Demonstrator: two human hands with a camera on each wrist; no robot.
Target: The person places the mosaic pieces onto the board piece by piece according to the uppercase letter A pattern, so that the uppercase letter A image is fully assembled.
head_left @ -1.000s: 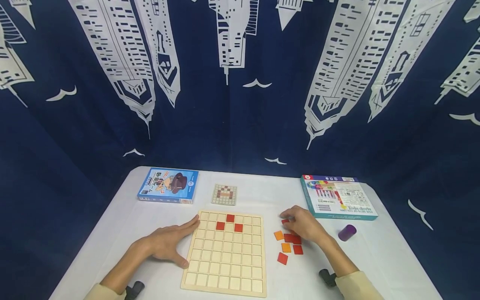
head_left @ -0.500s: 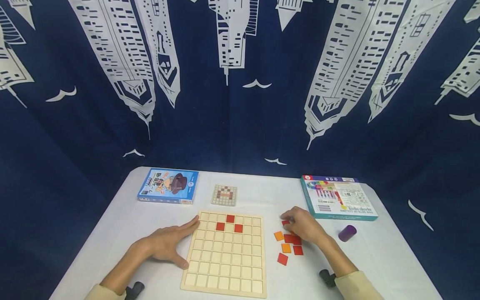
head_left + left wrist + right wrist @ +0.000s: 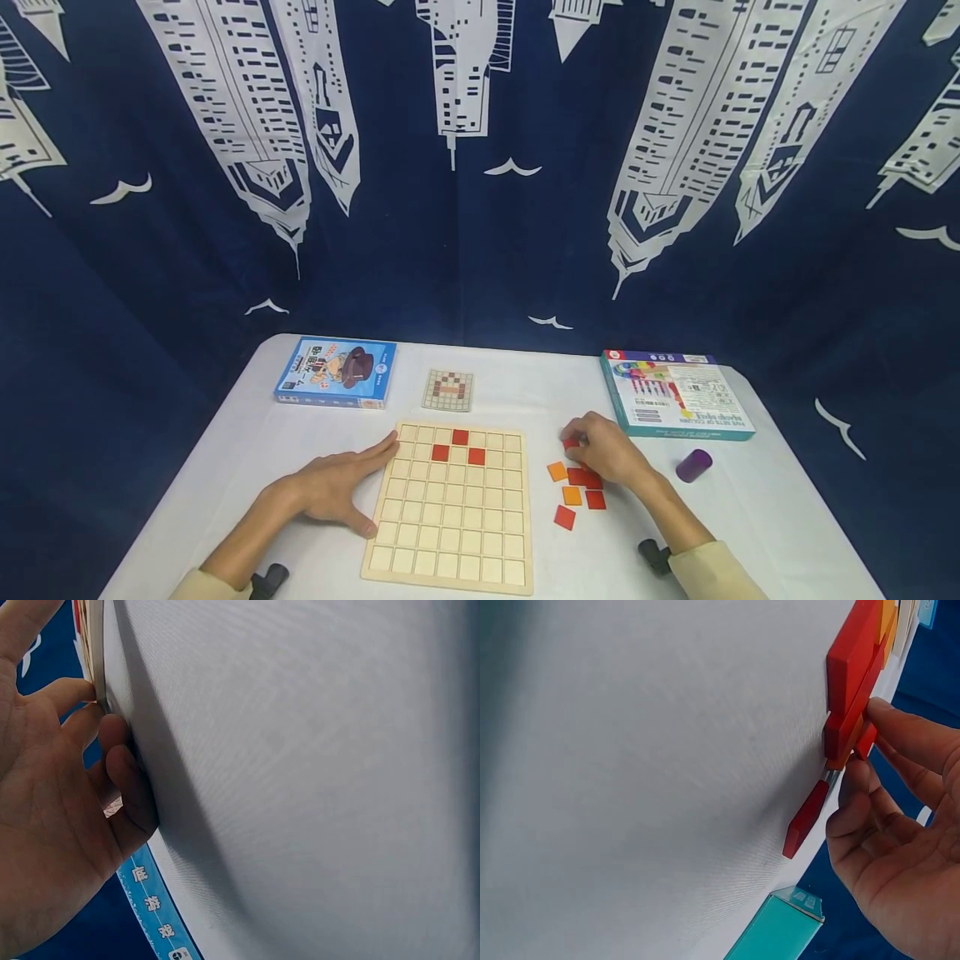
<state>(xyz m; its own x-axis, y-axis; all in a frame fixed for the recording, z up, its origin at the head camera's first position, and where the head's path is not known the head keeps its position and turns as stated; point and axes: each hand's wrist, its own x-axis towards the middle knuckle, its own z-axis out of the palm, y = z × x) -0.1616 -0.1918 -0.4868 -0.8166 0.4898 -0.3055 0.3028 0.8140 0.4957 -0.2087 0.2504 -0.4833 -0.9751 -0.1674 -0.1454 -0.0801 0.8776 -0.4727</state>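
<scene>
The left hand (image 3: 330,485) rests at the left edge of a wooden grid board (image 3: 452,517), fingers spread, with the thumb at its lower left side. Three red squares (image 3: 461,437) sit in cells near the board's top. To the board's right, the right hand (image 3: 609,450) pinches a red square tile (image 3: 866,740) between thumb and fingers, just above the table. Below that hand lie loose tiles: several red ones (image 3: 565,517) and orange ones (image 3: 572,496), some overlapping. In the right wrist view another red tile (image 3: 806,819) lies beneath the fingers.
A small patterned grid card (image 3: 448,391) lies beyond the board. At the back left is a blue box (image 3: 337,372); a teal-edged box (image 3: 678,396) lies at the back right. A purple cylinder (image 3: 694,466) lies right of the right hand. All are on a white table (image 3: 300,567).
</scene>
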